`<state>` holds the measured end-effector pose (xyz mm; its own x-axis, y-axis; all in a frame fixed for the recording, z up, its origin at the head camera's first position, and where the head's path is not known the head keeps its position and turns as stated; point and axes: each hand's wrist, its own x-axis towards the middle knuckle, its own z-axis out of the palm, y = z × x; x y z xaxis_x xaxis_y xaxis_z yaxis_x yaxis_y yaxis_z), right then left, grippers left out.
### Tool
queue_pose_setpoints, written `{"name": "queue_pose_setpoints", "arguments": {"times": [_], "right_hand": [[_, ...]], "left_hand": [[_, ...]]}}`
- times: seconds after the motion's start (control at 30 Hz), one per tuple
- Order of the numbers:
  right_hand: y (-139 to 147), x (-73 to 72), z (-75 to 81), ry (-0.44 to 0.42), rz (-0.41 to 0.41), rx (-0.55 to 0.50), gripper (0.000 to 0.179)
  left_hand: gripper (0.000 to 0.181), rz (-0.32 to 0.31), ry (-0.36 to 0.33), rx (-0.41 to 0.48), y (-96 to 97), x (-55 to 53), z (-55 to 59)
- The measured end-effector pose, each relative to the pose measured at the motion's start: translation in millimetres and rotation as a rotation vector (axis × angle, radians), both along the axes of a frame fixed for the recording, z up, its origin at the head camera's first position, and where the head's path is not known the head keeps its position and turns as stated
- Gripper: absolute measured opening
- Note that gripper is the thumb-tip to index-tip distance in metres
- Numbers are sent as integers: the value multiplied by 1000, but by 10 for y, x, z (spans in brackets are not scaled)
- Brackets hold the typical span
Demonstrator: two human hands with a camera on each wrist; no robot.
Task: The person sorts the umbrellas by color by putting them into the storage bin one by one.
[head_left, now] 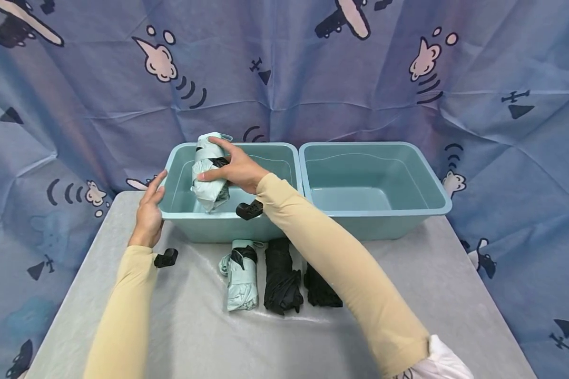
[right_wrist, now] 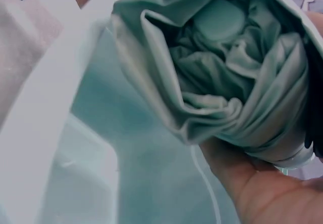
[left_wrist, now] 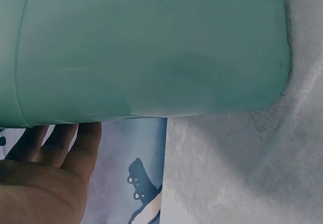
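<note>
My right hand grips a pale mint folded umbrella by its sides, over the left part of the left green bin. In the right wrist view the umbrella's gathered fabric end faces the camera, with the bin's inside below. My left hand touches the left bin's outer left side near the rim, fingers extended. In the left wrist view those fingers reach along the bin wall. Another mint folded umbrella lies on the table in front of the bin.
A black folded umbrella lies beside the mint one, and a further black folded bundle is partly hidden by my right forearm. A second green bin stands against the first on the right. Behind the grey table hangs a patterned curtain.
</note>
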<state>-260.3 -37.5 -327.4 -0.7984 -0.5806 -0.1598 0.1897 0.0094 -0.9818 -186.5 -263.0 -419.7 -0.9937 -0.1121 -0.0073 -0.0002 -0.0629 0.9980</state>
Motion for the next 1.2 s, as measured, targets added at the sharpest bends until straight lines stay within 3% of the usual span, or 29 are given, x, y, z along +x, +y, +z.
{"name": "queue_pose_setpoints", "arguments": {"times": [0.2,0.6,1.2], "right_hand": [[-310,-122,-174,-48,-6,50,96],[-592,-257,-413,-162,7,79,97],[-773,-317,-459,-74,13,261,96]], "left_hand": [[52,20,7,-29,-19,-4,-7],[51,15,-5,-30,-39,3,-5],[51,19,7,-37,-33,-2,-15]]}}
